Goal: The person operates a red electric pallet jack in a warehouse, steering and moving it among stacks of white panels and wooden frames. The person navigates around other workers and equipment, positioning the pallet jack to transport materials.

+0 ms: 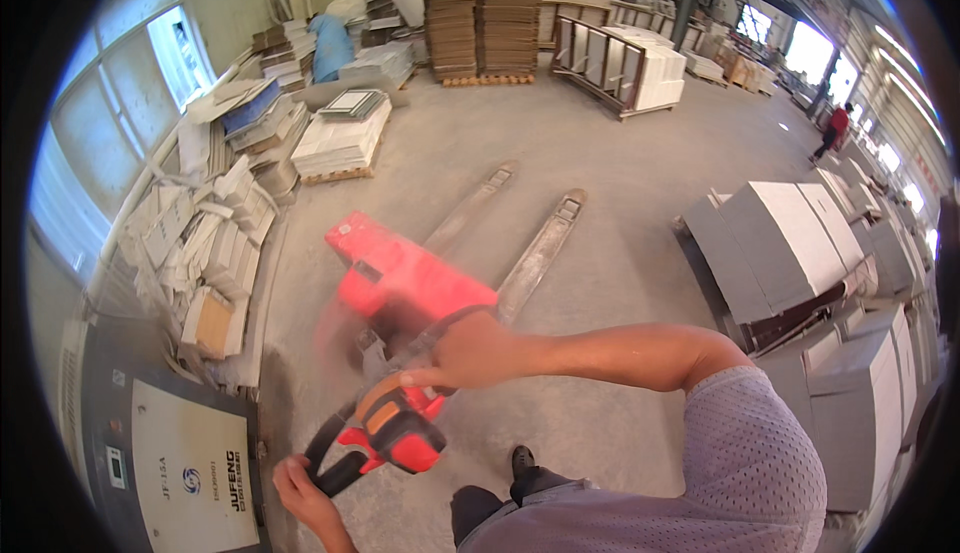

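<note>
Both our hands grip the looped handle of a red pallet jack: our left hand is clenched round the lower-left bar, our right hand closed over its top. A grey cabinet and tumbled boxes crowd the left edge. The jack's forks point across open concrete floor. Stacked grey panels hem us in at right.

floor — concrete | pallet jack | tile stacks — on pallets
</note>
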